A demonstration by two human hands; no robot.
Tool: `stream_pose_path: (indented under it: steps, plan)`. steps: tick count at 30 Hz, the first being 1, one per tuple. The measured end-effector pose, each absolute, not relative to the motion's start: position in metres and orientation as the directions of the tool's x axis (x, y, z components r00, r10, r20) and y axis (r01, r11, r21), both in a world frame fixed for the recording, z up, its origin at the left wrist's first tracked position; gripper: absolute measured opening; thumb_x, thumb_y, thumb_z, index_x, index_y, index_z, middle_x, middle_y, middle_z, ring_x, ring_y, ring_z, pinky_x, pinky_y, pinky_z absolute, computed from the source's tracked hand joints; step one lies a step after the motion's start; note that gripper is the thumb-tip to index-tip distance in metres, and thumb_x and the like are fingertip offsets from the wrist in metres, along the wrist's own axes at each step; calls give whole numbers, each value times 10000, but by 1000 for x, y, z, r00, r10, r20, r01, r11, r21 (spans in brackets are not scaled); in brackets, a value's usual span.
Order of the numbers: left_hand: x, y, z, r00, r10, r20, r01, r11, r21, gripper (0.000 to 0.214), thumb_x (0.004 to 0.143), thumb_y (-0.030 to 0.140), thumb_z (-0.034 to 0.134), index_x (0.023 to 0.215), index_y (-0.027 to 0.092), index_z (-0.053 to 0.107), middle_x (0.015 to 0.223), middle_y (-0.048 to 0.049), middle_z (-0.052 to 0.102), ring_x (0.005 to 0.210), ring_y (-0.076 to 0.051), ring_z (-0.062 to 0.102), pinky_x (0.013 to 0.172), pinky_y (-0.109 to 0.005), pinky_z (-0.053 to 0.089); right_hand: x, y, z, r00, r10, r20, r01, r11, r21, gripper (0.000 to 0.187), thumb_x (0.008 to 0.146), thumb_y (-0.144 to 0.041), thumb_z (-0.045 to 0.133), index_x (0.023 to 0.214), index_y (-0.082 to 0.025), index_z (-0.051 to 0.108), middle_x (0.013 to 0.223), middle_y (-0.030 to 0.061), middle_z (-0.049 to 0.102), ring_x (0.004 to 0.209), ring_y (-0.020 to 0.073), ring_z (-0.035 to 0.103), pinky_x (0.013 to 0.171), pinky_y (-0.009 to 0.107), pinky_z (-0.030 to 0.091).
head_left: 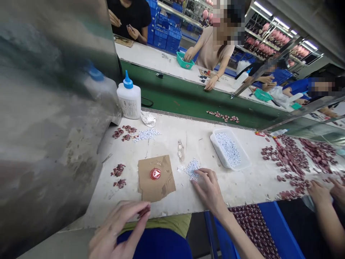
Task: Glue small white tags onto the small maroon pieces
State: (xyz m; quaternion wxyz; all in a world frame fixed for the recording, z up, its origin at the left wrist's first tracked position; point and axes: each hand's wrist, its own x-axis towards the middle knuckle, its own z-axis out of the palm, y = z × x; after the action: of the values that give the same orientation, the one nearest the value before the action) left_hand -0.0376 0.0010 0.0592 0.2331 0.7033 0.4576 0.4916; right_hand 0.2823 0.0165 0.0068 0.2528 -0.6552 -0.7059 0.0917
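My left hand (118,226) hovers at the table's near edge, fingers pinched on a small dark red piece (144,211). My right hand (208,189) rests on the white table, its fingertips touching a little pile of tiny white-and-blue bits (192,168). Between the hands lies a scrap of brown cardboard (156,178) with a round red badge (155,173) on it. A white tray (244,163) holding more of the tiny bits stands just right of my right hand.
A white glue bottle with a blue cap (129,97) stands at the back left, by a grey metal housing (48,126). Dark red pieces (292,158) lie scattered at right, where another person's hands (323,192) work. A green conveyor belt (188,99) runs behind; several workers sit beyond.
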Motion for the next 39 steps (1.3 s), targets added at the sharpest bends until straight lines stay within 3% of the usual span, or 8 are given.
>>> stream_pose_path:
  steps: [5, 11, 14, 17, 24, 30, 36, 39]
  plan:
    - [-18, 16, 47, 188, 928, 320, 465, -371, 804, 216, 1012, 181, 563, 1195, 258, 649, 1071, 10, 687, 993, -62, 675, 907, -128, 538, 281, 25, 9, 37, 971, 235, 874, 83, -479, 206, 1038, -292, 536, 1190, -232, 661, 1114, 131, 601, 1089, 327, 571, 947, 536, 494]
    - [-18, 19, 41, 357, 859, 367, 416, -498, 760, 218, 993, 129, 576, 1187, 223, 607, 1031, 0, 681, 975, -84, 666, 888, -179, 555, 256, 14, 18, -101, 993, 69, 802, 122, -584, 141, 1040, -305, 551, 1081, -239, 670, 885, 49, 652, 785, 209, 651, 698, 334, 555]
    - [-18, 21, 42, 442, 827, 348, 397, -528, 751, 178, 980, 90, 578, 1106, 214, 603, 979, 5, 666, 925, -93, 649, 824, -213, 549, 248, 12, 14, -146, 989, 9, 783, 121, -610, 144, 1037, -315, 559, 1071, -221, 661, 808, 27, 652, 689, 181, 642, 623, 301, 544]
    - [-17, 21, 42, 484, 821, 303, 408, -518, 752, 172, 999, 95, 546, 1114, 215, 594, 990, 4, 659, 929, -94, 643, 814, -229, 541, 247, 18, 14, -195, 981, -20, 776, 141, -615, 181, 1058, -275, 502, 993, -215, 660, 856, 45, 669, 729, 183, 649, 652, 308, 544]
    - [-20, 18, 34, 444, 854, 273, 471, -481, 740, 293, 1036, 152, 496, 1308, 236, 568, 1081, -18, 655, 999, -106, 655, 868, -234, 543, 270, 20, 36, -381, 922, -60, 731, 262, -630, 222, 1077, -235, 475, 1124, -281, 687, 1148, 57, 690, 1076, 231, 657, 901, 386, 557]
    - [-25, 14, 28, 359, 872, 332, 446, -473, 760, 220, 991, 144, 585, 1193, 233, 595, 1009, 4, 689, 939, -91, 691, 835, -188, 552, 260, 6, 13, -62, 997, 53, 781, 82, -620, 215, 1064, -372, 517, 1089, -225, 673, 920, 81, 678, 783, 229, 675, 691, 366, 579]
    - [-28, 15, 30, 219, 926, 308, 441, -375, 816, 160, 967, 193, 647, 1116, 248, 635, 988, 69, 751, 876, -36, 735, 880, -75, 533, 249, 12, 10, -45, 998, 39, 774, 60, -630, 238, 1065, -352, 504, 997, -230, 696, 939, 90, 693, 830, 241, 682, 708, 366, 556]
    - [-30, 13, 31, 154, 952, 265, 443, -307, 842, 117, 960, 214, 658, 1070, 252, 651, 1001, 73, 750, 900, -40, 735, 906, -82, 535, 248, 18, 23, -83, 996, 21, 759, 77, -646, 228, 1051, -328, 515, 964, -235, 705, 945, 82, 703, 835, 239, 685, 708, 366, 545]
